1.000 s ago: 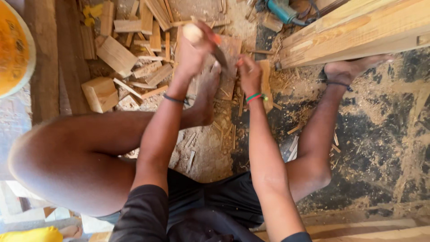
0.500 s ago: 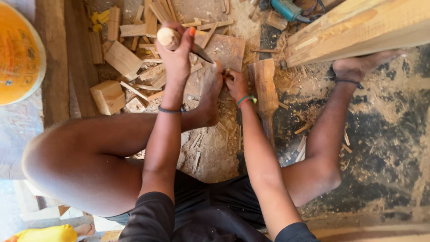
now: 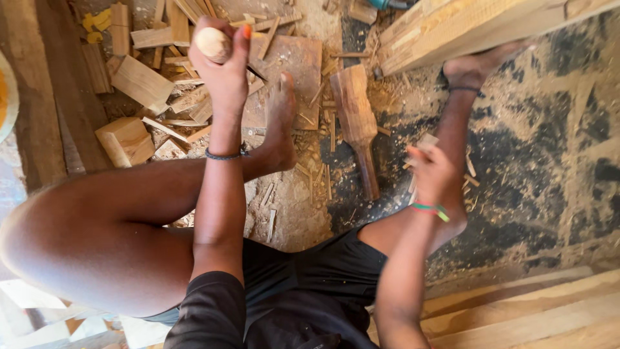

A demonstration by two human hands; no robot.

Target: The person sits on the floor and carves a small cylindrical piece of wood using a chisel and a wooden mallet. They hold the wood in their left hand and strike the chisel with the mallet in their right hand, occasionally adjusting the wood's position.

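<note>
My left hand (image 3: pixel 224 71) is raised and shut on a chisel with a rounded pale wooden handle (image 3: pixel 213 43); its blade is mostly hidden behind the fingers. A wooden mallet (image 3: pixel 356 123) lies on the sawdust floor between my legs, with no hand on it. Off to its right, my right hand (image 3: pixel 434 178) is blurred and pinches a small pale wood chip (image 3: pixel 423 143). My left foot (image 3: pixel 281 123) rests on a flat board (image 3: pixel 298 57).
A large timber beam (image 3: pixel 465 26) crosses the top right, with my right foot (image 3: pixel 479 64) against it. Wood offcuts (image 3: pixel 139 81) and shavings litter the top left. A yellow bucket (image 3: pixel 5 97) shows at the left edge. Planks (image 3: pixel 536 310) lie at the bottom right.
My right hand let go of the mallet, which now lies on the floor, and moved right to a small wood chip. My left hand still holds the chisel.
</note>
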